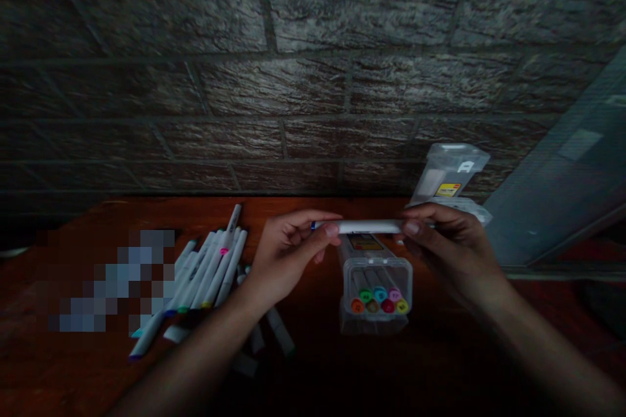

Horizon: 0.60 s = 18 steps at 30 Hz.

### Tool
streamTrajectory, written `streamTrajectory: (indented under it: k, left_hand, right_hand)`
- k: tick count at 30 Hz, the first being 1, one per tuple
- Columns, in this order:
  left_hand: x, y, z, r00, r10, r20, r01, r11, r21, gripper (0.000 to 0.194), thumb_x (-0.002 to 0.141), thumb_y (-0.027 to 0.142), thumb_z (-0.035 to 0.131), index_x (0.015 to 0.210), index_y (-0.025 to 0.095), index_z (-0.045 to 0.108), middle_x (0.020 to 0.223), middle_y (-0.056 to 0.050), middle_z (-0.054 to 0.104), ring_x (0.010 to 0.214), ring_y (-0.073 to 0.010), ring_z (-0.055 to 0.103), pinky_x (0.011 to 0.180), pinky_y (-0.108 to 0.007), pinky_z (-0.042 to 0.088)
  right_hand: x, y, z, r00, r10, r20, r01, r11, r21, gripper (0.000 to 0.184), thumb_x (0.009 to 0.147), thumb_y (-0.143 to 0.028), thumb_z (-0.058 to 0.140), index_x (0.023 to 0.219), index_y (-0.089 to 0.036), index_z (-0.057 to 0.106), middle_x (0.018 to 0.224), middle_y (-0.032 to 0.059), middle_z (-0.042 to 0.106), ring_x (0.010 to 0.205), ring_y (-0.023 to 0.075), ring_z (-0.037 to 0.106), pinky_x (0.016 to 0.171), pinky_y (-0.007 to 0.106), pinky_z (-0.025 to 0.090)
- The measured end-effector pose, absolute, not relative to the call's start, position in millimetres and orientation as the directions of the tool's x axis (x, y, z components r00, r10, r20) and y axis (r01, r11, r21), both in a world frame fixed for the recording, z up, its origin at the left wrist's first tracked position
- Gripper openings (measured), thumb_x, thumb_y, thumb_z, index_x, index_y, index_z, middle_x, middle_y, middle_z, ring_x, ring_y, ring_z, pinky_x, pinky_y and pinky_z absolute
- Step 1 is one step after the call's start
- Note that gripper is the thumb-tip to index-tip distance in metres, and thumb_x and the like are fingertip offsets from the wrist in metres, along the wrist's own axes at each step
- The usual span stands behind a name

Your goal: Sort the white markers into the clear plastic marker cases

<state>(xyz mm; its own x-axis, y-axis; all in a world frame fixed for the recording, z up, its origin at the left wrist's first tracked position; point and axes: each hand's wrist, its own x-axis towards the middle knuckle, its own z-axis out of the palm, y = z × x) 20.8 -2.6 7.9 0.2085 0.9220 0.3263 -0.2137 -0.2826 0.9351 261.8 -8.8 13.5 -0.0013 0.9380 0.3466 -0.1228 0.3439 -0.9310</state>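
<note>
Currently left hand and right hand pinch white marker near ends, seemingly above clear case.

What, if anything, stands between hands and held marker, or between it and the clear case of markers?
Nothing visible: the left hand and right hand grip the held marker, and no obstacle shows between it and the clear case. Whether the case's front is covered, I cannot tell.
</note>
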Motion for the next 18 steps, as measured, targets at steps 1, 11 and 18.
streamTrajectory:
  k: [1,11,18]
  left_hand:
    - [20.1,-2.7,7.4,0.223,0.920,0.323,-0.241,-0.269,0.932,0.014,0.089,0.023,0.079,0.102,0.020,0.084,0.075,-0.003,0.080,0.053,-0.0076,0.057,0.051,-0.018,0.046]
    - [17.2,-5.8,11.7,0.330,0.894,0.305,-0.354,-0.182,0.917,0.022,0.092,0.028,0.075,0.110,0.020,0.085,0.084,-0.009,0.083,0.057,-0.0104,0.059,0.056,-0.023,0.048]
    - [16.3,-5.7,10.3,0.347,0.886,0.307,-0.407,-0.153,0.900,0.027,0.091,0.028,0.075,0.114,0.016,0.084,0.086,-0.014,0.083,0.059,-0.0133,0.060,0.057,-0.027,0.047]
  right_hand:
    - [261.4,-8.8,14.2,0.005,0.943,0.334,-0.135,0.331,-0.934,0.018,0.074,-0.040,0.094,0.082,-0.027,0.085,0.064,0.0002,0.075,0.050,0.0076,0.054,0.046,0.017,0.042]
    - [260.3,-8.3,18.0,0.010,0.967,0.254,-0.241,0.249,-0.938,0.024,0.072,-0.042,0.095,0.075,-0.022,0.082,0.063,-0.0008,0.071,0.050,0.0055,0.049,0.047,0.016,0.039]
    - [260.4,-8.4,20.6,0.005,0.974,0.226,-0.245,0.220,-0.944,0.027,0.071,-0.043,0.095,0.071,-0.021,0.080,0.060,-0.0011,0.068,0.049,0.0067,0.047,0.046,0.019,0.038]
